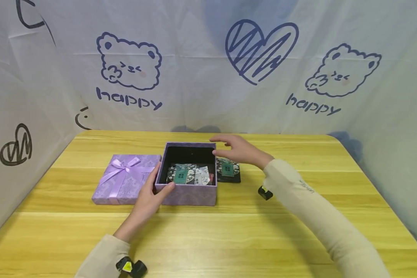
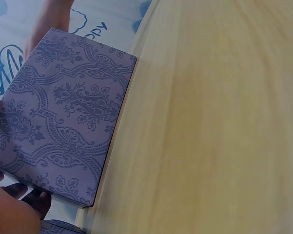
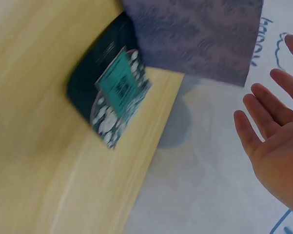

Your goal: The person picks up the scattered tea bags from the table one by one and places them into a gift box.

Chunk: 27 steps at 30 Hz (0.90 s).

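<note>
A purple patterned gift box [image 1: 191, 195] with a black inside stands uncovered on the table. My left hand [image 1: 152, 197] holds its front left corner, thumb at the front rim, fingers along the left side. In the box lie a dark floral packet [image 1: 180, 173] with a green label, a small white packet [image 1: 203, 175], and something red, partly hidden. Over the right rim hovers my right hand [image 1: 241, 150], its spread fingers holding nothing. A similar dark packet [image 1: 229, 172] lies flat beside the box's right wall, below that hand. The right wrist view shows this hand [image 3: 278, 136] apart from the box.
Left of the box lies the purple lid [image 1: 128, 184] with a ribbon bow [image 1: 125, 165]. The wooden table [image 1: 229, 239] ends at a white cloth backdrop [image 1: 194, 77] with blue drawings. Black wrist cameras sit at both sleeves.
</note>
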Motion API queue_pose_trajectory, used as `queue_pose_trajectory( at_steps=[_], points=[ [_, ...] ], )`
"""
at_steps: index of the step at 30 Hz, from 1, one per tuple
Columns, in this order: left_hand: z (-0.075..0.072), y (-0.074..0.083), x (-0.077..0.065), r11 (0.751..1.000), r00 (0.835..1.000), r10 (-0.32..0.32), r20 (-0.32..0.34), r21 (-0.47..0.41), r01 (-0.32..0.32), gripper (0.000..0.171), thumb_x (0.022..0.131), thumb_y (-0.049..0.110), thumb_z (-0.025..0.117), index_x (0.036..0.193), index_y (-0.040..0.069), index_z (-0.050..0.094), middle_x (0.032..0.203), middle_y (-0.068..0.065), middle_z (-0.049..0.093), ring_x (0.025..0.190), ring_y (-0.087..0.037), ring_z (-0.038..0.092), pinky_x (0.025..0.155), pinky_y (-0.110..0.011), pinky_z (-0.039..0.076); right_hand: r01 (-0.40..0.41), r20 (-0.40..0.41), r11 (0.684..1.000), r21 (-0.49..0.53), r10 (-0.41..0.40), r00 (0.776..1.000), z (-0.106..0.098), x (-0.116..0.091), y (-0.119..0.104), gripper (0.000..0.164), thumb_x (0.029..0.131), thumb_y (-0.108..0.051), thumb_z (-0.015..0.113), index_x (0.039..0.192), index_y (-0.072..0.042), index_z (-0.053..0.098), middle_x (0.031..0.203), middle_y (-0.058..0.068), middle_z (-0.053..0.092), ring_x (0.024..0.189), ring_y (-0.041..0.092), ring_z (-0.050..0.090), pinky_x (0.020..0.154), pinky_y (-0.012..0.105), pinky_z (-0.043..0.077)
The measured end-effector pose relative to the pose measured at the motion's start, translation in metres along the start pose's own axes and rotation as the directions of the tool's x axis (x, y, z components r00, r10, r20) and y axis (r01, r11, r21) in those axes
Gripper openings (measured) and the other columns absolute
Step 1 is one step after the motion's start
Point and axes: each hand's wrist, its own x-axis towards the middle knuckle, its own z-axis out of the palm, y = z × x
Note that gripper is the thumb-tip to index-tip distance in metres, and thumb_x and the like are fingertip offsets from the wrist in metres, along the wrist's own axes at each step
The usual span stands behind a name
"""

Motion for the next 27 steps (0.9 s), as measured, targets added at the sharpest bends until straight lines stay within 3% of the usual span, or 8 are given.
queue_pose_trajectory(
  at_steps=[5, 16, 27],
  points=[
    [-0.001, -0.002, 0.0, 1.0, 1.0, -0.011, -0.004, 0.017, 0.012, 0.079, 0.094, 0.023, 0.065, 0.156, 0.013, 0.018, 0.149, -0.02, 0.035, 0.11, -0.025, 0.05, 0.087, -0.023, 0.043, -0.032, -0.01, 0.999, -0.014, 0.032, 0.999, 0.001, -0.006, 0.018, 0.052, 0.097, -0.025, 0.06, 0.142, -0.002, 0.046, 0.145, 0.015, 0.044, 0.132, 0.032, 0.039, 0.105, 0.048, 0.034],
    [0.0, -0.006, 0.003, 1.0, 1.0, -0.006, 0.008, 0.009, 0.006, 0.08, 0.094, 0.023, 0.065, 0.156, 0.014, 0.017, 0.147, -0.021, 0.038, 0.102, -0.026, 0.051, 0.078, -0.024, 0.046, -0.167, 0.157, 0.982, -0.088, 0.179, 0.971, 0.02, -0.021, 0.056, 0.077, 0.089, -0.029, 0.07, 0.148, 0.002, 0.032, 0.151, 0.02, 0.033, 0.135, 0.038, 0.032, 0.108, 0.052, 0.029],
    [-0.001, -0.003, 0.001, 1.0, 1.0, -0.024, 0.009, -0.001, 0.024, 0.08, 0.093, 0.024, 0.066, 0.156, 0.017, 0.017, 0.139, -0.021, 0.044, 0.075, -0.018, 0.05, 0.057, -0.026, 0.044, -0.183, 0.151, 0.981, -0.07, 0.192, 0.97, 0.031, -0.03, 0.067, 0.091, 0.08, -0.026, 0.08, 0.149, 0.004, 0.029, 0.151, 0.024, 0.031, 0.135, 0.041, 0.03, 0.109, 0.054, 0.024]
  ],
)
